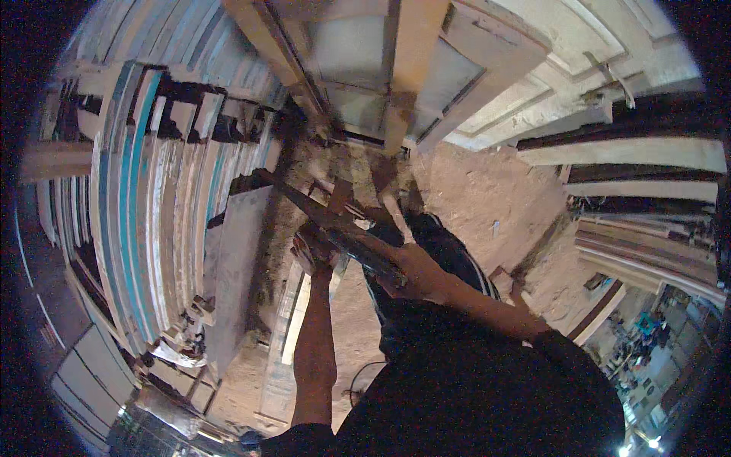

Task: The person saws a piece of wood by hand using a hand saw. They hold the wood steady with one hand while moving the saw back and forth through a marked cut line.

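Observation:
A long, narrow dark board [345, 231] slants across in front of me, its far end pointing up and left. My right hand [411, 268] is closed round its near end. My left hand [314, 251] is against the board's left side, partway along, with the fingers curled at its edge; part of that hand is hidden by the board. Whether the piece is plain wood or a tool is hard to make out in the dim, blurred light. My legs and feet are below and beyond it.
Planks stand stacked on edge at the left [156, 228], beside a wide upright panel [236, 266]. Framed doors [415, 68] lean at the far side. More boards [647, 251] are piled at the right. Pale strips [297, 312] lie on the sandy floor [487, 190].

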A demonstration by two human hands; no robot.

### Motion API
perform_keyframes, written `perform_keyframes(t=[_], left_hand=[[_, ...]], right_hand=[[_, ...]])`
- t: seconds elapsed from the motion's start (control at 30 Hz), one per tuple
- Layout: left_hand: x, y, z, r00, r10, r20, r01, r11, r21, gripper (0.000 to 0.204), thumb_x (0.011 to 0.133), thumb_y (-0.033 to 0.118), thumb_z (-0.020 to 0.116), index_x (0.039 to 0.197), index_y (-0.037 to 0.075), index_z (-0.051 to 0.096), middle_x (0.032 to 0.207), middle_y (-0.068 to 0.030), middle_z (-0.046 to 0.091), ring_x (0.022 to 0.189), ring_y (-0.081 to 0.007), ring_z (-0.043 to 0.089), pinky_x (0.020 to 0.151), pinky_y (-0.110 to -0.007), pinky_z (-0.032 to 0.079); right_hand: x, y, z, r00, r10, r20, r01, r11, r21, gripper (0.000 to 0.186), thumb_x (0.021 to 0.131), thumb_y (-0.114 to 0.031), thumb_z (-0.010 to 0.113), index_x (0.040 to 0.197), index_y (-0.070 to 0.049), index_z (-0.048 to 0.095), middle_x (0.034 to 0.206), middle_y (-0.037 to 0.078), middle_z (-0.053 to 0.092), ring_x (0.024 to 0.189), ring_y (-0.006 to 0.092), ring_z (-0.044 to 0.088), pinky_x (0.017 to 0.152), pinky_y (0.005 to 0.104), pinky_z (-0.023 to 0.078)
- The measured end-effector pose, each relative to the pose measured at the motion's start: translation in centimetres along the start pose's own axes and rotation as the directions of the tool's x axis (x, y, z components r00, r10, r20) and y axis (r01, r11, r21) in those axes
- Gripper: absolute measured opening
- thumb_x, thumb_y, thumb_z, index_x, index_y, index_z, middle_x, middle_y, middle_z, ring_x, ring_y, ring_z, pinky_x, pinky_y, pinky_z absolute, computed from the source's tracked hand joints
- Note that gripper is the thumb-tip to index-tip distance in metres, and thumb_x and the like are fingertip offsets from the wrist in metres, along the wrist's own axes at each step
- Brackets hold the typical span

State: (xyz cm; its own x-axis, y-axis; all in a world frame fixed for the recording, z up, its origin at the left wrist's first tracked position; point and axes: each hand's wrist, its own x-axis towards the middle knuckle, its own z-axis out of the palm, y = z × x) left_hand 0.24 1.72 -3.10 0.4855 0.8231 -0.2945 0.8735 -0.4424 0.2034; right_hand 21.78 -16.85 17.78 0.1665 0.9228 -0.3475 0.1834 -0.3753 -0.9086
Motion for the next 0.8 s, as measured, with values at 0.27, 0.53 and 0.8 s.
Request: perform_keyframes(t=[0.27,0.53,0.8], left_hand=[[0.0,-2.0,0.3,0.983,0.087,-0.162,-0.088,0.996,-0.003,0.087,0.076,0.056,0.072,0.140,0.006,0.044,0.134,-0.0212,0.056,0.124,-0.0407,0.052,0.104,-0.057,0.037],[0.3,-1.2,0.0,0.984,0.115,-0.133,-0.118,0.993,-0.013,0.087,0.074,0.055,0.074,0.140,0.006,0.045,0.133,-0.0201,0.057,0.122,-0.0398,0.053,0.103,-0.055,0.039],[-0.3,-2.0,-0.4,0.981,0.147,-0.126,-0.147,0.989,0.013,0.087,0.072,0.053,0.076,0.140,0.007,0.045,0.131,-0.0191,0.057,0.121,-0.0390,0.054,0.101,-0.054,0.041]], right_hand=[[-2.4,-0.9,-0.8,0.999,0.034,-0.008,-0.035,0.991,-0.129,0.093,0.075,-0.014,0.076,0.156,-0.024,0.031,0.096,0.018,0.072,0.079,0.0350,0.072,0.071,0.0416,0.058],[-6.2,-0.5,-1.7,0.987,0.138,0.084,-0.127,0.984,-0.123,0.094,0.075,-0.017,0.074,0.157,-0.028,0.028,0.096,0.021,0.070,0.078,0.0409,0.069,0.071,0.0450,0.058],[-5.2,-0.9,-3.6,0.985,0.098,0.141,-0.076,0.985,-0.157,0.100,0.071,-0.016,0.077,0.156,-0.034,0.027,0.098,0.022,0.068,0.083,0.0412,0.069,0.072,0.0494,0.058]])
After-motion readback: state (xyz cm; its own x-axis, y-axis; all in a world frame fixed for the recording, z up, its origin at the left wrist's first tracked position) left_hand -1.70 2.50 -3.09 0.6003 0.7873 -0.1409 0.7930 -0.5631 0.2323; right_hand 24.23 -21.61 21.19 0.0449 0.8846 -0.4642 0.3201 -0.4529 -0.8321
